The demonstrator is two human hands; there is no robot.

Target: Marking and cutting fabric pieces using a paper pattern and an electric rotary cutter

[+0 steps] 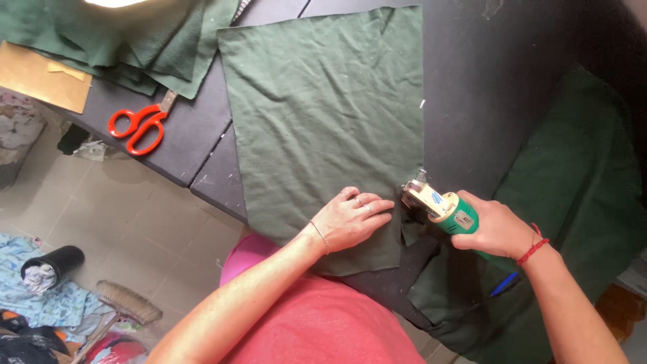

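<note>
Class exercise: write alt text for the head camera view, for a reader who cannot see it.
The right hand grips a green handheld electric fabric cutter at the edge of a flat dark green cloth piece on a black worktable, while the left hand presses the cloth down beside it. Orange-handled scissors lie further along the table.

One bench [472, 101], dark-topped. One flat green fabric panel [323, 114] lies spread on it; one heap of green cloth [135, 40] sits at the far corner, perhaps several pieces, though the folds hide how many. One pair of orange-handled scissors [139, 125]. One tan card sheet [40, 77]. One green-bodied electric cutter [441, 209]. Two hands: left hand [350, 219], right hand [495, 229]. On the floor, one brush [128, 303] and one black cylinder [54, 263].
</note>
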